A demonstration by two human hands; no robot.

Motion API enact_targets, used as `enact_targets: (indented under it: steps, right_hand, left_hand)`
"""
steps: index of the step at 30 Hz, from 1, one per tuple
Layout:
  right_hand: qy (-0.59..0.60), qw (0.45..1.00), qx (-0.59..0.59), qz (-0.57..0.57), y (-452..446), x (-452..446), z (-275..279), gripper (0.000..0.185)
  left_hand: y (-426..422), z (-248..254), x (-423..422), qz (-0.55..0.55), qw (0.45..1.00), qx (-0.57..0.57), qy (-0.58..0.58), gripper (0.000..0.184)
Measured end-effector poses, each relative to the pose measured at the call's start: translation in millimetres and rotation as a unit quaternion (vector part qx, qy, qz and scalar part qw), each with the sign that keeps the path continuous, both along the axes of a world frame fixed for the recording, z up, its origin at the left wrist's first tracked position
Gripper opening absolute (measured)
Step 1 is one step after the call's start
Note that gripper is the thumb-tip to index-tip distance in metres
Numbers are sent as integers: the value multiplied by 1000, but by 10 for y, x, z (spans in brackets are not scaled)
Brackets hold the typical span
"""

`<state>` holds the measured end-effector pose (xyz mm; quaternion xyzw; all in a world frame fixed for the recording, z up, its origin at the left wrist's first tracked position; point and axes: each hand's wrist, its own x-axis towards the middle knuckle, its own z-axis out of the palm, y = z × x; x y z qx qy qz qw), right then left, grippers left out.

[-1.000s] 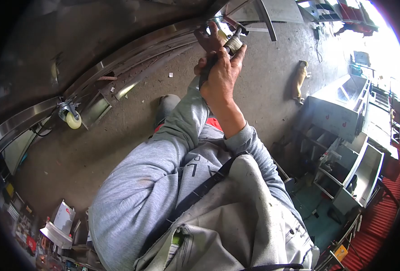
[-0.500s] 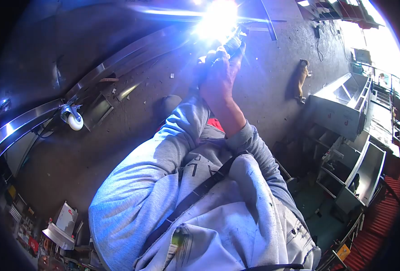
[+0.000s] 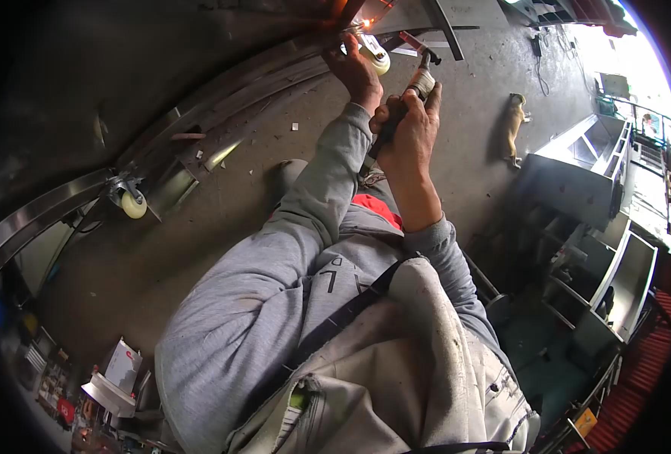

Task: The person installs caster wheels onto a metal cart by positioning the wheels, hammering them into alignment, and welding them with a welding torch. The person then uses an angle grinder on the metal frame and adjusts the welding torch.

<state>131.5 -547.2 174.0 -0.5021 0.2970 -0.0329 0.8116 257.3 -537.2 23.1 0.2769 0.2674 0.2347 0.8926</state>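
My left hand (image 3: 358, 74) is closed on a caster (image 3: 379, 59) with a pale wheel, up against the metal frame (image 3: 256, 76). Just above the fingers, a small orange weld spot (image 3: 367, 24) glows at the caster's mounting. A TIG welding torch (image 3: 421, 85), with a dark handle, a pale wrapped neck and a reddish nozzle, is gripped in my right hand (image 3: 412, 130). Its head stands to the right of the caster, apart from it, and no arc burns. Another caster (image 3: 133, 203) sits farther left along the frame.
A dog (image 3: 515, 129) lies on the floor at the right. Sheet-metal cabinets (image 3: 577, 178) stand beyond it. Small scraps and a metal strip (image 3: 222, 153) lie on the floor. Cluttered items, including a white box (image 3: 123, 365), fill the lower left.
The bright arc has gone out, leaving a glowing spot. My right hand has drawn the torch right and down, away from the joint. My left hand now shows at the caster.
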Motion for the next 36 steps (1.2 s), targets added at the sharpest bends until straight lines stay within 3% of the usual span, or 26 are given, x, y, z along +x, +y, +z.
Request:
enact_targets:
  steps: [9,18,21,24,27,31,32,35,36]
  right_hand:
    - [-1,998,-24,51,-98,-27,-150,82]
    - [-12,999,-16,50,-218,-48,-168,85]
    - [-18,999,-19,44,-319,-80,-158,85]
    - [-22,999,-35,24,-402,-127,-180,85]
    - [-24,999,-22,3,-513,-234,-243,87]
    - [4,1000,-13,-15,-716,-334,-320,89]
    - [10,1000,-7,-15,-779,-347,-357,89]
    - [26,999,17,-8,-1001,-318,-537,89]
    - [35,999,29,-2,-1063,-311,-643,88]
  left_hand:
    - [83,100,-45,-33,998,22,52,45]
    - [125,102,-41,-12,1000,-22,-9,50]
    - [153,192,-125,-56,997,37,24,60]
    - [80,302,-158,-38,993,80,78,43]
    - [103,-91,-106,-98,978,162,91,46]
    - [212,-130,-191,-122,914,347,171,72]
    - [247,-179,-250,-92,836,494,222,79]
    - [357,7,-350,-102,764,608,188,86]
    - [395,-52,-335,-80,706,681,180,85]
